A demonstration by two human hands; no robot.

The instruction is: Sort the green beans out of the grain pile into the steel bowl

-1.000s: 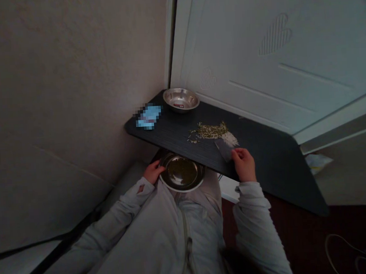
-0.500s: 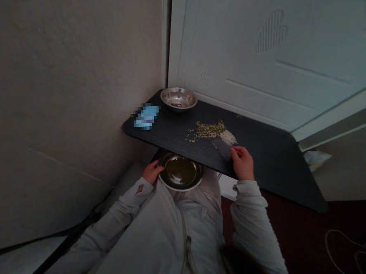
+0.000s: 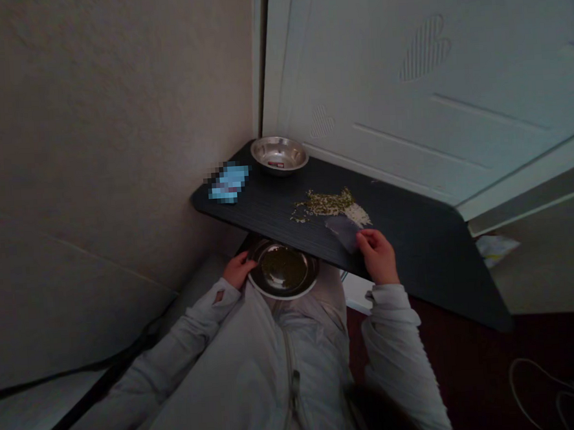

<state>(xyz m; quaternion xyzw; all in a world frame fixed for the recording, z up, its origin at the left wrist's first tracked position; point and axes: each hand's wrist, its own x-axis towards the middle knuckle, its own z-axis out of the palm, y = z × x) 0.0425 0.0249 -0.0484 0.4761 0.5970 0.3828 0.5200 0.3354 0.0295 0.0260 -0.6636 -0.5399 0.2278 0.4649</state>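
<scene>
My left hand (image 3: 238, 270) grips the left rim of a metal bowl (image 3: 312, 285) held on my lap, just under the table's front edge. Dark green beans (image 3: 284, 267) lie in that bowl. Between the thumb and fingers of my right hand (image 3: 377, 255) is a thin, greyish, see-through plastic card (image 3: 344, 232), tilted over the tabletop. Just beyond the card is a spread pile of green beans mixed with pale grains (image 3: 328, 203), and a patch of white rice-like grains (image 3: 358, 215) adjoins its right end.
A second metal bowl (image 3: 279, 156) with a small red label inside stands at the back left of the dark table (image 3: 426, 258). Left of it lies a blurred-out phone-like thing (image 3: 229, 183). A wall and a white door (image 3: 356, 74) border the table. A white cable (image 3: 516, 382) lies on the floor.
My right hand and the card have shifted slightly left, and the card now shows a broader, more tilted face. The left hand, the bowls and the piles look unchanged.
</scene>
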